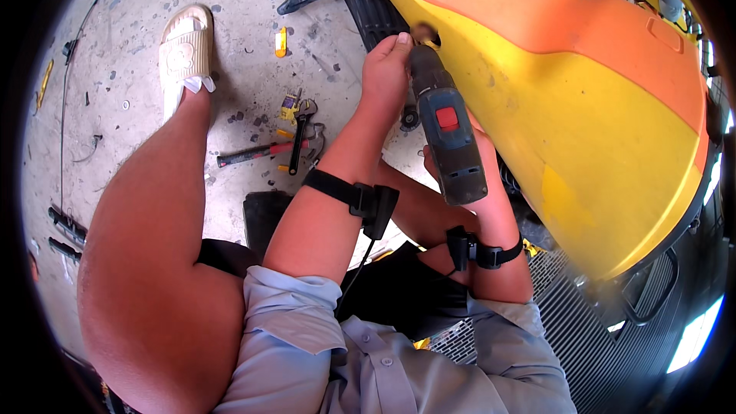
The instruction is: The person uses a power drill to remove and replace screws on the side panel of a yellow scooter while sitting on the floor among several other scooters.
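A dark cordless drill [452,142] with a red patch on its housing points away from me at a yellow and orange vehicle body panel [529,92]. My right hand [489,159] is closed round its handle, mostly hidden beneath the housing. The drill's nose is at a round dark hole [424,31] in the panel's yellow edge, with a brass-coloured bit or fastener [432,44] showing there. Beside the nose, my left hand [386,70] has its fingers curled together, the thumb near the hole. Whatever those fingers pinch is hidden.
On the concrete floor to the left lie a hammer [249,156] with a red and black handle, an adjustable wrench [300,138] and a small yellow object [281,42]. A black ribbed part [376,15] juts from the vehicle. Ridged dark flooring [590,345] lies at lower right.
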Demonstrator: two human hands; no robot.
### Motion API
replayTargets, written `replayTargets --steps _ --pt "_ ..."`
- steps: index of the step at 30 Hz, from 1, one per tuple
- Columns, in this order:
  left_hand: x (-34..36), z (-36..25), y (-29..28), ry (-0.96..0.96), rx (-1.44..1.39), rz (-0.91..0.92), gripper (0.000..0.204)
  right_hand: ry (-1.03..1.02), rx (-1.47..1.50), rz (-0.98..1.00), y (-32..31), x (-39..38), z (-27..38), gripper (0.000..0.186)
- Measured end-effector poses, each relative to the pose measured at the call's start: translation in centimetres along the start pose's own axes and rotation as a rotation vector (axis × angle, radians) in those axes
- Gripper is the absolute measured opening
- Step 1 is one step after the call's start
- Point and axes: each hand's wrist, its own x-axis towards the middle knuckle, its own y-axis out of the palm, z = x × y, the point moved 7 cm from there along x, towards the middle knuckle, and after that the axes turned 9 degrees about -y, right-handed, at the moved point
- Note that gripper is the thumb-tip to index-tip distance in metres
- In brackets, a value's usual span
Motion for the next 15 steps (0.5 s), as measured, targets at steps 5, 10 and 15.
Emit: replayTargets --steps 5,10,15 --pt "0.2 0.2 -0.1 -0.004 -0.034 0.002 0.037 -0.017 -0.024 -0.007 0.0 -0.1 -0.3 0.037" --pt "0.5 0.6 -0.2 -0.004 -0.034 0.017 0.037 0.154 0.235 -0.067 0.7 -0.6 -2.0 0.03" --pt "0.3 0.2 -0.2 0.019 -0.032 0.006 0.031 0.029 0.026 -0.032 0.4 -0.7 -2.2 0.037"
